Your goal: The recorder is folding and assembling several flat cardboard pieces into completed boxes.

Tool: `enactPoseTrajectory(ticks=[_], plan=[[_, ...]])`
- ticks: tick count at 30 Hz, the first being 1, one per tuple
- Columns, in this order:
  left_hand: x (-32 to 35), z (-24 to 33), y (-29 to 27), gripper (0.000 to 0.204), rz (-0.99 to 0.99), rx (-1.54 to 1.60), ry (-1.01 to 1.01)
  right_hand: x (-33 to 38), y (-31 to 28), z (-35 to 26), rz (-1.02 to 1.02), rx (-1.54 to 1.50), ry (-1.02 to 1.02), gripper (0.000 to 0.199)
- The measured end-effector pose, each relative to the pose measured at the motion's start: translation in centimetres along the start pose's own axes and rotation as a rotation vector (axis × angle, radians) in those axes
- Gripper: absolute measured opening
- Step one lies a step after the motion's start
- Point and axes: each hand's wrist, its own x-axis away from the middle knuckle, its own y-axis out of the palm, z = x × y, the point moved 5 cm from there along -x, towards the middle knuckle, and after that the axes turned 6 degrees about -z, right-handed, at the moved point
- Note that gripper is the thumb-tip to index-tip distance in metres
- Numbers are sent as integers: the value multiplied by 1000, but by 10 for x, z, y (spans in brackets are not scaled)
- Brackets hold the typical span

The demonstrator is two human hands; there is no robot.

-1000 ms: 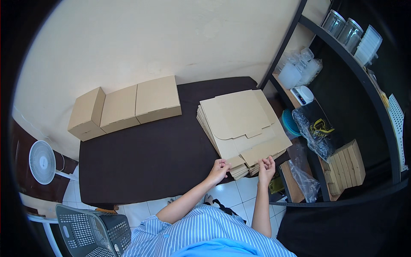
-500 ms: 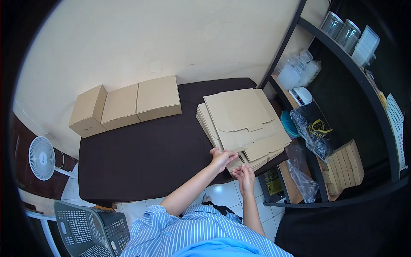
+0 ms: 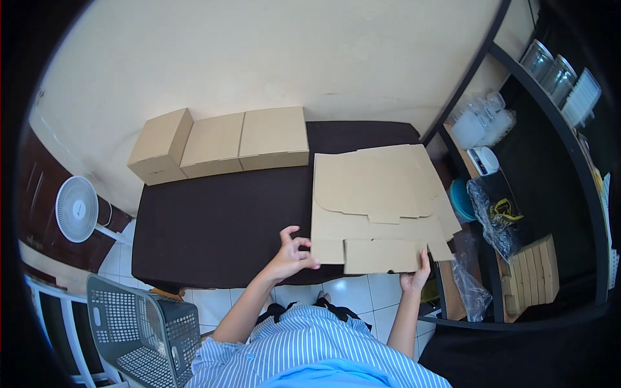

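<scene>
A flat, unfolded cardboard box (image 3: 369,181) lies over the right part of the dark table, its front flap (image 3: 381,257) reaching toward me past the table's front edge. My right hand (image 3: 414,277) grips that flap near its right end, one finger up along the cardboard and the rest partly hidden below. At the front left corner, my left hand (image 3: 292,257) has its fingers spread and bent, with the thumb by the corner and the fingertips close to the left edge. Whatever lies underneath the sheet is mostly covered by it.
Three closed cardboard boxes (image 3: 213,145) stand along the wall at the back left of the dark-clothed table (image 3: 220,226). To the right, a shelf (image 3: 550,110) holds jars, plastic containers, a scale and small cartons. A white fan (image 3: 77,208) and grey basket (image 3: 139,323) are at left.
Both hands have moved apart, the left to the left corner and the right rightward along the front flap. The top cardboard sheet has shifted toward me, covering the stack; the view has turned slightly.
</scene>
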Motion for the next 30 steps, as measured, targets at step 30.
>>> enactPoseTrajectory(ticks=[30], plan=[[115,-20,-157,59,803,-1130,116,82,103,95,-301,1471,-478,64]])
